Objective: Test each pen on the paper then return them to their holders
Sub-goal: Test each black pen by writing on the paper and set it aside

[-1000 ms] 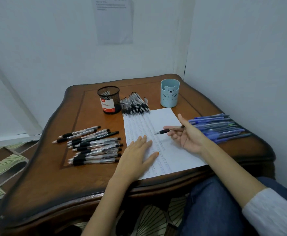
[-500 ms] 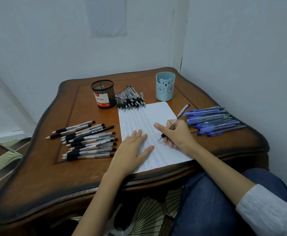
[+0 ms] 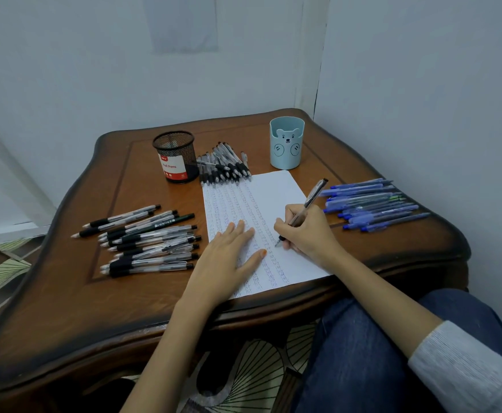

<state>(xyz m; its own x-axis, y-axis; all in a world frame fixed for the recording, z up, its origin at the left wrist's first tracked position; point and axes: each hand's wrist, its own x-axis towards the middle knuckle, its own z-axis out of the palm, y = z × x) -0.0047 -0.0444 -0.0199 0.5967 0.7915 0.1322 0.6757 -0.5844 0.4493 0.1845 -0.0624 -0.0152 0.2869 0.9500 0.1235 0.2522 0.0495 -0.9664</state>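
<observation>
I see the wooden table (image 3: pixel 65 299) filling most of the view, pushed into the corner of two pale walls. The paper (image 3: pixel 276 189) lies on its near-middle part, running from the centre to the near edge, with rows of small test marks covering its left half. Left of the paper a spread of black-grip pens (image 3: pixel 148 236) lies flat on the wood. Right of the paper a bunch of blue pens (image 3: pixel 372 204) lies flat as well. A third heap of black pens (image 3: pixel 223 168) sits just beyond the far edge of the paper, between the two holders. The black mesh holder (image 3: pixel 175 156) stands upright at the far left of that heap; the pale blue bear holder (image 3: pixel 287 143) stands upright at its far right. My left hand (image 3: pixel 229 257) rests flat on the sheet, fingers straight and slightly spread, gripping nothing. My right hand (image 3: pixel 309 231) curls its fingers round one black-grip pen (image 3: pixel 315 193), which tilts toward the far right with its tip on the paper just right of the left thumb.
</observation>
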